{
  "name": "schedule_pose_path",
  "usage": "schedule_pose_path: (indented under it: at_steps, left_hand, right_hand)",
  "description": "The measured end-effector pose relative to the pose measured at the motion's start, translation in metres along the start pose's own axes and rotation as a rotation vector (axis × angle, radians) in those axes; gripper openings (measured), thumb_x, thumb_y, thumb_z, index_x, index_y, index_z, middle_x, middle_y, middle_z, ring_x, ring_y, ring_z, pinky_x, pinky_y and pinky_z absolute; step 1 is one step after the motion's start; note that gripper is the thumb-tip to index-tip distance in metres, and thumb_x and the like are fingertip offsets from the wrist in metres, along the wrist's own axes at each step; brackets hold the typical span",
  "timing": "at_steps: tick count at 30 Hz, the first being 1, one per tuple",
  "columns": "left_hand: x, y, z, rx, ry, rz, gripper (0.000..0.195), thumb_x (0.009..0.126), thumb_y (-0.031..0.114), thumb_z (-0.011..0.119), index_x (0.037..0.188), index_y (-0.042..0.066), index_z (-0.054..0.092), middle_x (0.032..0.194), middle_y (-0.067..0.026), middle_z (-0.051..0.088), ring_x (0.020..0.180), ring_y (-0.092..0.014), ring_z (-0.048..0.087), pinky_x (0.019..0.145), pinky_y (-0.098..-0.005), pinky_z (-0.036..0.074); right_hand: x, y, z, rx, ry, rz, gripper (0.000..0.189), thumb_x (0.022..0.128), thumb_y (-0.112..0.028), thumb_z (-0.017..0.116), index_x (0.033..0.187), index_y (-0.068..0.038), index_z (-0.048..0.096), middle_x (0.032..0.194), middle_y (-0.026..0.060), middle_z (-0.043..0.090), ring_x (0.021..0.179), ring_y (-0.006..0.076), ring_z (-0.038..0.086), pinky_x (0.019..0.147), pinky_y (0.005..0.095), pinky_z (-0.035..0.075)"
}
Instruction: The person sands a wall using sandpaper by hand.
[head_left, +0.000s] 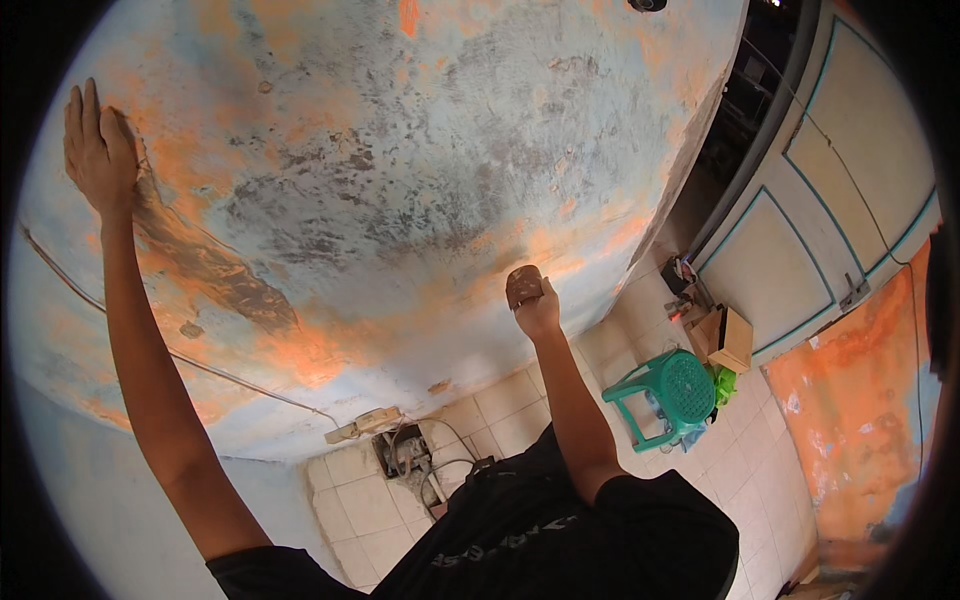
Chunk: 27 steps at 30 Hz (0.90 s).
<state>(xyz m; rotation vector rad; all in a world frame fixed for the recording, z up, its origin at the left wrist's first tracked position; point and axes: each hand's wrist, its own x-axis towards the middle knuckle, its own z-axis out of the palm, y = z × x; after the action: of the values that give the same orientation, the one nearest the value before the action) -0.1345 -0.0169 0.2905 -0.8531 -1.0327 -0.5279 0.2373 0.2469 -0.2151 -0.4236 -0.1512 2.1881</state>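
Observation:
Before me stands a painted wall (450, 172), worn into patches of pale blue, orange and grey-black. My left hand (97, 161) lies flat against it at the far left, empty, with the fingers slightly apart. Below that hand runs a long rough patch of bare plaster (232, 289). Lower on the wall, right of the middle, my right hand (540, 309) holds a worn brown pad (523, 285), possibly folded sandpaper. The hand is closed around its lower part, and most of the fingers are hidden behind it. Whether the pad touches the wall I cannot tell.
A green plastic stool (679, 386) stands on the tiled floor (367, 502) at right, near a cardboard box (729, 339). Beyond is a panelled door (780, 262). A cable (225, 382) crosses the wall to a power strip (364, 425), beside a floor hole (405, 450).

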Motion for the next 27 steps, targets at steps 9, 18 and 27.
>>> schedule_pose_path:
  at_steps: [9,18,27]
  left_hand:
    - [0.008,0.016,-0.011,-0.026,-0.098,0.014,0.045,0.097,0.025,0.037,0.134,0.004,0.051,0.141,-0.0180,0.045,0.132,-0.035,0.040,0.109,-0.0423,0.030]
    - [0.008,0.016,-0.010,0.061,-0.160,0.004,0.049,0.098,0.030,0.034,0.135,0.001,0.048,0.144,-0.0189,0.041,0.134,-0.035,0.037,0.110,-0.0435,0.029]
    - [-0.001,0.010,-0.002,0.113,-0.203,-0.057,0.050,0.100,0.031,0.030,0.138,0.003,0.046,0.145,-0.0168,0.039,0.135,-0.033,0.035,0.112,-0.0438,0.028]
  right_hand:
    - [0.077,-0.003,0.036,-0.252,0.274,-0.372,0.031,0.101,-0.043,0.031,0.105,-0.015,0.045,0.074,0.0031,0.047,0.054,0.0144,0.044,0.047,0.0292,0.041]
    - [0.097,-0.104,-0.013,-0.412,0.199,-0.342,0.049,0.099,-0.055,0.030,0.104,-0.010,0.050,0.083,0.0064,0.055,0.076,0.0205,0.056,0.084,0.0384,0.044]
    - [0.140,-0.086,-0.032,-0.661,0.381,-0.142,0.070,0.096,-0.060,0.032,0.136,-0.004,0.039,0.107,0.0111,0.059,0.100,0.0194,0.055,0.108,0.0408,0.024]
